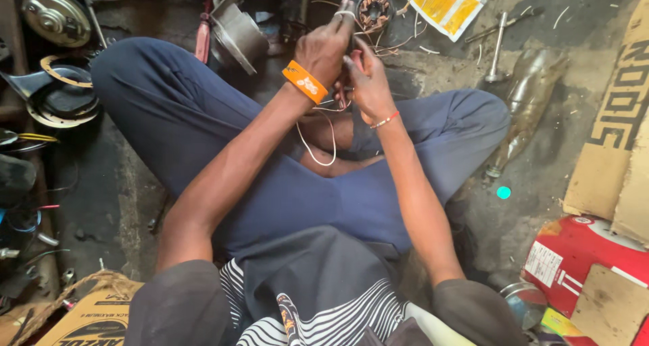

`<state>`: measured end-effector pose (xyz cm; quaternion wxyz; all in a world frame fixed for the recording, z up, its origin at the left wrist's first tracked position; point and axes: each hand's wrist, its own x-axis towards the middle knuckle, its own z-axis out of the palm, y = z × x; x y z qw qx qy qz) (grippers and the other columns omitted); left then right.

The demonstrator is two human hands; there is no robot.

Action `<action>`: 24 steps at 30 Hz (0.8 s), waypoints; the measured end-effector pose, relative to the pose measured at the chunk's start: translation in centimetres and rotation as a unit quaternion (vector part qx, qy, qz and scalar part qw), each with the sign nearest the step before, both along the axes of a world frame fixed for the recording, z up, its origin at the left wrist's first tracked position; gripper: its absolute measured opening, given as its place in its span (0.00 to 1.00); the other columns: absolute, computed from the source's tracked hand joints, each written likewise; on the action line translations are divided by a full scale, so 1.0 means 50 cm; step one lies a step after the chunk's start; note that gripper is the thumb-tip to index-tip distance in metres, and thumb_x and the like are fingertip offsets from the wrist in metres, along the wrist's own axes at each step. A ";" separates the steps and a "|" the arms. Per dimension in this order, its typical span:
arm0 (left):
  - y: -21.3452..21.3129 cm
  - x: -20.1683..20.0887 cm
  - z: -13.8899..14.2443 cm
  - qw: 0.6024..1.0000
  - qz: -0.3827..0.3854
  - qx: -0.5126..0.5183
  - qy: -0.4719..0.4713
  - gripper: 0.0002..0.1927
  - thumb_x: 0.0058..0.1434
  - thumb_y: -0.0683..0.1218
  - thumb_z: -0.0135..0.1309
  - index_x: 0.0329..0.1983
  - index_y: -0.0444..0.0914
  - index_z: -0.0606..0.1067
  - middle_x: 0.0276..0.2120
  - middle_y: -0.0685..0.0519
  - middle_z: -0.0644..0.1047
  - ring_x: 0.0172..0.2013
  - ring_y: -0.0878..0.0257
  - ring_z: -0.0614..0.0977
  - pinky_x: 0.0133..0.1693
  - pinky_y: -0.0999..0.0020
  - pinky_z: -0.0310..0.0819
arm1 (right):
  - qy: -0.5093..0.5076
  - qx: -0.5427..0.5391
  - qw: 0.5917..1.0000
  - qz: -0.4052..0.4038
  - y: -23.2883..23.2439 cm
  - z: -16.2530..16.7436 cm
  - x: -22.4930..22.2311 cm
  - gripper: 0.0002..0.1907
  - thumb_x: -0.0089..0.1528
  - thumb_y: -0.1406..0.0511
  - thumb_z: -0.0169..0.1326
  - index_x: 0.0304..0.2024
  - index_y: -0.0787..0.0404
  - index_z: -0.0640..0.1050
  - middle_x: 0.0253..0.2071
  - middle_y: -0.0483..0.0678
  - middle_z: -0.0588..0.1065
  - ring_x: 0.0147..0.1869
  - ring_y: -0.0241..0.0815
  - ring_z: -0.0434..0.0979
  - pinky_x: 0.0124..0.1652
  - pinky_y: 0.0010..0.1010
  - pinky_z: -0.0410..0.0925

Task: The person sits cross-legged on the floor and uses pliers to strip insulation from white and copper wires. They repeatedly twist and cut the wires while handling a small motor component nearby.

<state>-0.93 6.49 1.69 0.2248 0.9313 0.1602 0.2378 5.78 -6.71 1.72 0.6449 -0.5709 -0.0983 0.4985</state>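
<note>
Both hands, left hand [326, 47] and right hand [367, 82], pinch white wire [318, 158].

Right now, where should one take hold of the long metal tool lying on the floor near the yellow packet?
Grip the metal tool at the middle of its straight shaft, from above. The shaft lies flat and bare, clear of the yellow packet; its lower end widens, so is probably harder to pinch.

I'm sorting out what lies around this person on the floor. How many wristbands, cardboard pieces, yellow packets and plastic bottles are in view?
Wristbands: 2, an orange band by the left hand and a thin red band by the right hand
Cardboard pieces: 2
Yellow packets: 1
Plastic bottles: 1
Total: 6
</note>
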 end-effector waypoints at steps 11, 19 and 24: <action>0.018 -0.021 0.016 0.986 -0.158 -0.046 0.015 0.14 0.63 0.41 0.55 0.46 0.30 0.67 0.40 0.38 0.73 0.39 0.40 0.80 0.38 0.51 0.76 | -0.344 -0.057 0.937 0.010 -0.043 0.017 -0.001 0.28 0.70 0.75 0.49 0.73 0.62 0.66 0.31 0.43 0.67 0.29 0.29 0.70 0.30 0.22 0.69; 0.061 -0.013 0.006 0.967 -0.234 -0.103 0.002 0.14 0.67 0.43 0.60 0.41 0.33 0.66 0.32 0.40 0.75 0.37 0.38 0.79 0.37 0.47 0.72 | -0.281 -0.019 0.958 0.051 -0.062 0.022 0.016 0.30 0.70 0.74 0.47 0.75 0.61 0.62 0.38 0.42 0.73 0.33 0.28 0.72 0.33 0.19 0.69; 0.065 -0.016 -0.012 0.958 -0.257 -0.126 -0.027 0.14 0.68 0.45 0.62 0.38 0.34 0.68 0.27 0.42 0.75 0.32 0.40 0.79 0.34 0.49 0.72 | -0.281 -0.043 0.957 0.060 -0.072 0.012 0.022 0.29 0.70 0.73 0.49 0.74 0.61 0.63 0.40 0.42 0.74 0.36 0.28 0.75 0.32 0.19 0.70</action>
